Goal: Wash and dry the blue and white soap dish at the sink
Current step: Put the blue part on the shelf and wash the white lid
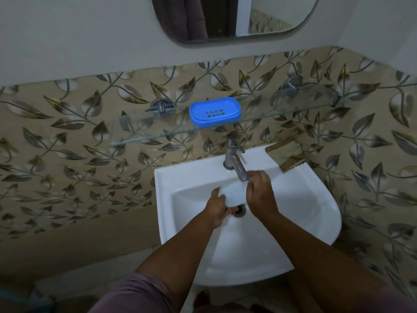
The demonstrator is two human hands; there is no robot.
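Observation:
The white part of the soap dish (233, 193) is held over the white sink basin (293, 211), just under the chrome tap's spout (239, 168). My left hand (217, 208) grips its lower left end from below. My right hand (260, 193) curls over its right side next to the spout. The blue slotted part of the soap dish (214, 111) lies on the glass shelf (158, 134) above the tap. I cannot tell whether water is running.
The drain (239, 211) sits below the hands. A mirror (225, 19) hangs on the wall above the shelf. Leaf-patterned tiles cover the wall behind the sink. A chipped tile edge (291, 162) shows at the sink's back right corner.

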